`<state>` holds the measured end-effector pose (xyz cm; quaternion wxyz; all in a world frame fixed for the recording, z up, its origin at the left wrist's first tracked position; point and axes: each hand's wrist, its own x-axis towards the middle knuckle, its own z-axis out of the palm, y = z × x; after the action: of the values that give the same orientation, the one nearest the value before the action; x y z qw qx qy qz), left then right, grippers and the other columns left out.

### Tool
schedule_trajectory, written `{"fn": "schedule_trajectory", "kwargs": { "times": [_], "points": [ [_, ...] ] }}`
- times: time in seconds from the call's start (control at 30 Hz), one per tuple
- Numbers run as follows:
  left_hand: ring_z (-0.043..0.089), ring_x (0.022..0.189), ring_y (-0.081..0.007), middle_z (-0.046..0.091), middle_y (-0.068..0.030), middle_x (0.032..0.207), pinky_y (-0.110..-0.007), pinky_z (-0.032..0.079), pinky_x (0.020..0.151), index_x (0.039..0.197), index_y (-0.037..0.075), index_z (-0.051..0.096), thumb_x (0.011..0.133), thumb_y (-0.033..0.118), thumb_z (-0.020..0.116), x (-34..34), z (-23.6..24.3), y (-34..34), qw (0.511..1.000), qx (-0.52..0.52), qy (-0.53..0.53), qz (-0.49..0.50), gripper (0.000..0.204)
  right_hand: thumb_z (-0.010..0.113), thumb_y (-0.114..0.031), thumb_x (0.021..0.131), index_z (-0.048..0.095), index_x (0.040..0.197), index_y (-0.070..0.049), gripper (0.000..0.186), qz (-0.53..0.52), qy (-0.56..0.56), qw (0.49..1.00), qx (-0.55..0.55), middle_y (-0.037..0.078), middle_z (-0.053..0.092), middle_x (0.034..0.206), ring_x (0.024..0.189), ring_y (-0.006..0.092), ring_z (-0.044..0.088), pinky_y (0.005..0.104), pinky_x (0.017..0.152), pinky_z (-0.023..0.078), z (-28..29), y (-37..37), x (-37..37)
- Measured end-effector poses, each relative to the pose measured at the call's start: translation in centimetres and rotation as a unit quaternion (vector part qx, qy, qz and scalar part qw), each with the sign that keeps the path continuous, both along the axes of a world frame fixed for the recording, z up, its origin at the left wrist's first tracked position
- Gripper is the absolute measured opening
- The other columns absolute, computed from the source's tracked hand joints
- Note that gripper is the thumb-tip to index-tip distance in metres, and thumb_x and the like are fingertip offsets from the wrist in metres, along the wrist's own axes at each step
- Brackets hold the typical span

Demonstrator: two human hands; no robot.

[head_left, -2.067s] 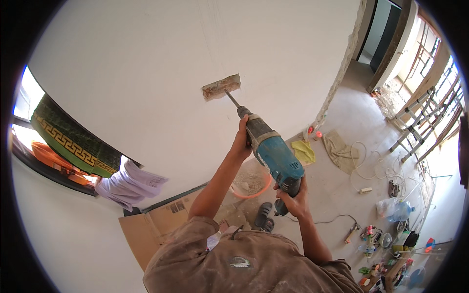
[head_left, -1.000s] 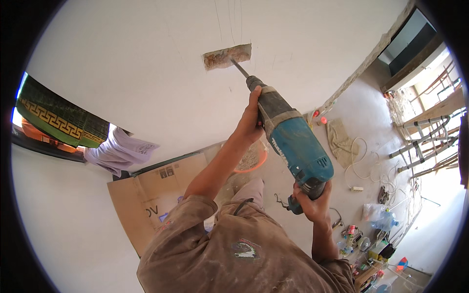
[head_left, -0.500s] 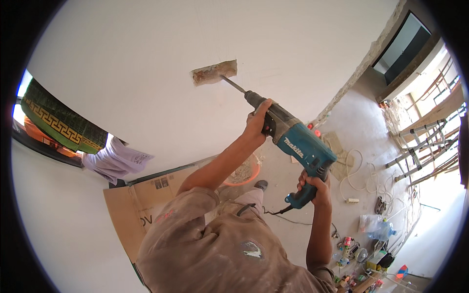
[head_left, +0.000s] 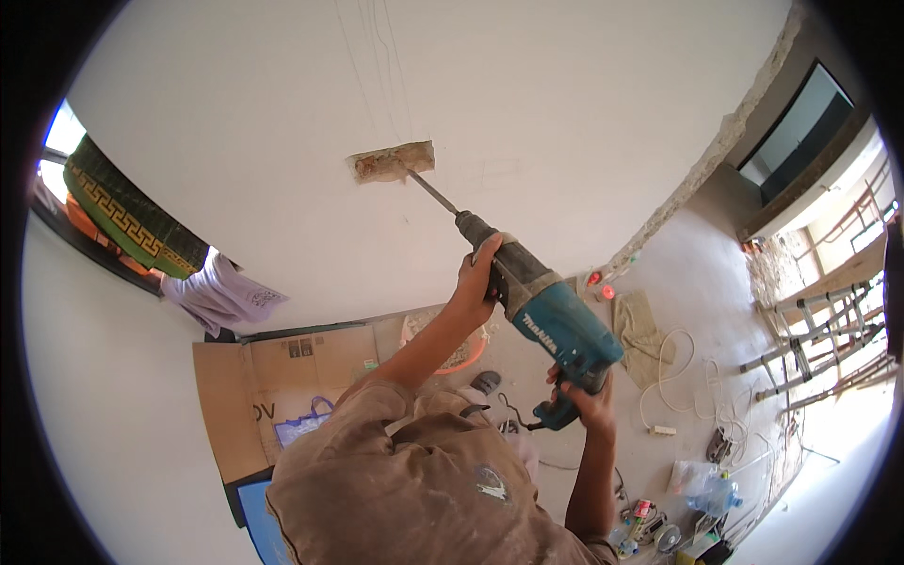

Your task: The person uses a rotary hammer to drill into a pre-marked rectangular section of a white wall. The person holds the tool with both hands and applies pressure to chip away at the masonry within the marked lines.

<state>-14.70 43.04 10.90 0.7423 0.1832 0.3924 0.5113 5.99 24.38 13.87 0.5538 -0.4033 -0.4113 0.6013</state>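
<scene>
A teal and black rotary hammer drill slants up and to the left across my front. My left hand is wrapped round its dark front housing, just behind the chuck. Farther back, my right hand grips the rear handle, with a black cord running from its lower end. The long steel bit reaches the lower edge of a shallow rectangular recess in the white wall. Rough brownish masonry shows inside that recess. Whether the bit is turning, I cannot tell.
An orange tub of rubble stands by the wall's foot, beside a cardboard sheet. Patterned green cloth hangs at left. On the right are a ladder, a looped white extension cord, and a large plastic bottle.
The view has tilted and shifted, so drill and recess sit farther left and lower in the picture. Both hands keep their hold on the drill, and its bit stays at the recess.
</scene>
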Motion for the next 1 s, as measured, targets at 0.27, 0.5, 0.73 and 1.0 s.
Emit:
{"fn": "schedule_trajectory", "kwargs": {
  "times": [0.27, 0.5, 0.73, 1.0],
  "points": [
    [0.061, 0.109, -0.0227, 0.062, -0.0093, 0.115, -0.037, 0.047, 0.099, 0.125, 0.009, 0.053, 0.088, 0.059, 0.065, 0.2, 2.9, -1.5, 0.999, 0.025, -0.008, 0.018, 0.064, 0.063, 0.004, 0.075, 0.052, 0.114, 0.003, 0.039, 0.011, -0.071, 0.997, -0.001, 0.015, 0.067, 0.094, 0.083, 0.0201, 0.068, 0.0329, 0.065, 0.057, 0.8, -0.1, -0.2],
    [0.064, 0.092, -0.0179, 0.064, -0.0074, 0.103, -0.031, 0.052, 0.078, 0.12, 0.005, 0.055, 0.084, 0.058, 0.07, -0.9, -0.1, 3.3, 0.998, 0.034, -0.021, 0.044, 0.066, 0.064, 0.004, 0.073, 0.05, 0.114, 0.002, 0.043, 0.029, -0.064, 0.997, -0.012, 0.012, 0.064, 0.083, 0.07, 0.0196, 0.065, 0.0344, 0.06, 0.056, -0.9, 5.1, -0.4],
    [0.058, 0.071, -0.0131, 0.058, -0.0055, 0.096, -0.027, 0.044, 0.055, 0.122, 0.0, 0.044, 0.072, 0.056, 0.082, 0.3, -0.6, 7.0, 0.993, 0.001, 0.023, 0.117, 0.083, 0.063, 0.001, 0.069, 0.054, 0.106, 0.003, 0.038, 0.041, 0.038, 0.996, -0.071, 0.013, 0.063, 0.077, 0.064, 0.0216, 0.064, 0.0354, 0.057, 0.055, -0.7, 9.7, 1.4],
    [0.058, 0.085, -0.0138, 0.057, -0.0078, 0.106, -0.027, 0.047, 0.062, 0.131, -0.001, 0.042, 0.076, 0.058, 0.078, -1.7, 0.3, 4.9, 0.992, -0.023, 0.06, 0.11, 0.088, 0.06, 0.0, 0.073, 0.055, 0.115, 0.005, 0.042, 0.071, -0.035, 0.996, -0.038, 0.017, 0.067, 0.099, 0.083, 0.0227, 0.068, 0.0351, 0.07, 0.06, 1.6, 7.8, -0.9]
  ]
}}
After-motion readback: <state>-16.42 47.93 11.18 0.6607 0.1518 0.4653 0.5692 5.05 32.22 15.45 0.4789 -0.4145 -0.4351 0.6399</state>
